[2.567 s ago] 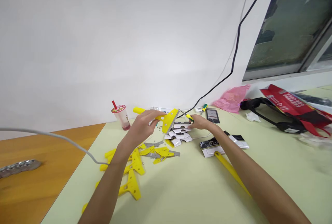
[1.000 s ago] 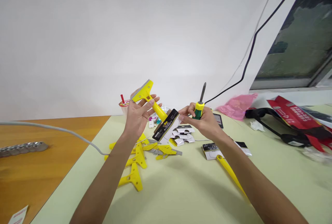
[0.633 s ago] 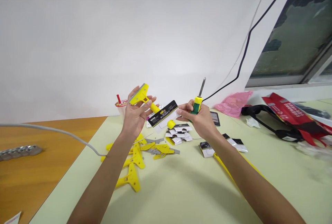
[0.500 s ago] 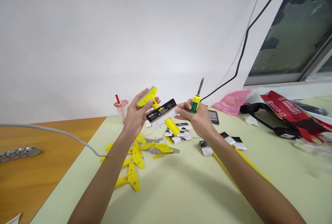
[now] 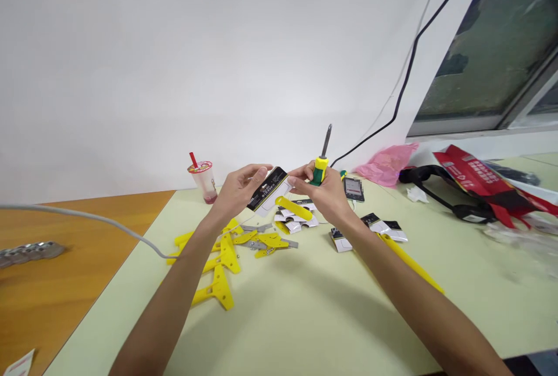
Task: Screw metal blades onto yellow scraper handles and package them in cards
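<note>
A black-and-white printed card (image 5: 269, 190) is held up between my two hands, tilted. From its lower edge sticks out the yellow handle of a scraper (image 5: 294, 208); the scraper's head is hidden from view. My left hand (image 5: 238, 191) is closed at the upper left corner of the card, on the scraper's head side. My right hand (image 5: 326, 190) is closed round a green-and-yellow screwdriver (image 5: 321, 169), shaft pointing up. Its thumb and fingertips also pinch the right edge of the card. Below lie several yellow scrapers (image 5: 222, 289), loose blades and yellow plates (image 5: 271, 241).
Several folded cards (image 5: 296, 222) lie behind the loose parts. More cards (image 5: 372, 224) and a yellow scraper handle (image 5: 412, 262) lie by my right forearm. A drink cup (image 5: 203, 181), phone (image 5: 353, 189), pink bag (image 5: 387, 164) and red bag (image 5: 473, 181) stand around. A grey cable (image 5: 108, 219) crosses at left.
The scraper has turned in my hands, so its head no longer shows and its handle points more to the right. My left hand has shifted toward the card. The screwdriver stays in my right hand.
</note>
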Available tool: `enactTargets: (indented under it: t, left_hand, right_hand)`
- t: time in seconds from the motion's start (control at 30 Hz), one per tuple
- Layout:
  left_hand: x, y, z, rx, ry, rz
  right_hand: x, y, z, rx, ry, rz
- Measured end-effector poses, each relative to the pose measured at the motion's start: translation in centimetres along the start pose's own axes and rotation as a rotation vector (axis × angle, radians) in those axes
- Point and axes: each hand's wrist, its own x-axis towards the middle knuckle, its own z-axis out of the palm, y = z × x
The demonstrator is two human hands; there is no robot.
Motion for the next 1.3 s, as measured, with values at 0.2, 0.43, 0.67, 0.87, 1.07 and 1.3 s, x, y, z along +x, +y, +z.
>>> enactTargets:
  t: [0.2,0.43,0.67,0.87,1.07,1.3]
  left_hand:
    - [-0.1,-0.1,-1.1,0.058,-0.228,-0.073]
    - [-0.6,1.7,-0.2,0.086,-0.132,-0.098]
    - [-1.2,2.0,0.3,0.142,0.005,0.060]
    - [-1.4,2.1,0.9,0.101,-0.041,0.052]
    - [-0.9,-1.5,4.3,-0.050,-0.197,-0.108]
    - [-2.3,-7.8,12.8,-0.262,-0.374,-0.405]
  right_hand:
    - [0.0,-0.1,-0.3,-0.012,-0.011,-0.029]
    - [0.4,-0.8,-1.5,-0.097,-0.102,-0.035]
    - [0.0,-2.6,-3.1,-0.215,-0.245,0.042]
    - [-0.5,-4.2,-4.0,-0.304,-0.364,0.118]
    - [0.6,-4.9,-7.4,-0.609,-0.598,0.278]
    - [2.9,-3.0,-12.2,-1.005,-0.771,0.469]
